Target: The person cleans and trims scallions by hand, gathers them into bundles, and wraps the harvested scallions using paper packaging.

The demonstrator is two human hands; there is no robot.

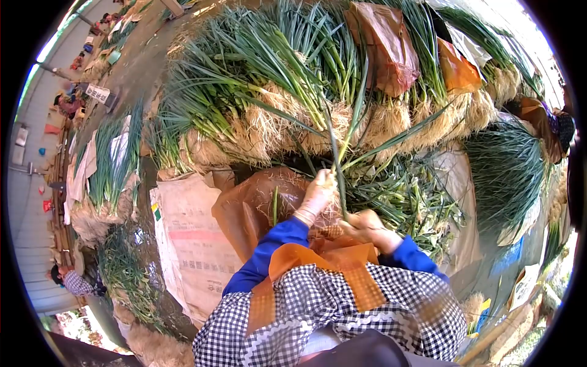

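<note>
My left hand (pixel 320 191) is closed around a green onion (pixel 344 148), whose leaves fan out upward and to the sides. Lower and to the right, my right hand (pixel 370 229) is curled shut on the end of a long onion leaf (pixel 340 186) that runs down past my left hand. Its fingertips are partly hidden. Beneath my hands, a brown plastic sheet (pixel 244 205) covers my lap, with loose root bits on it. Just beyond my hands lies a long heap of green onions (pixel 263 67), their pale roots facing me.
Loose trimmed leaves (pixel 400 199) are piled to the right. A printed sack (pixel 199 244) lies to the left. Further bundles stand at left (pixel 113 165) and right (pixel 507 174). Another person (pixel 78 283) is at the far left, and one more (pixel 553 128) at the right edge.
</note>
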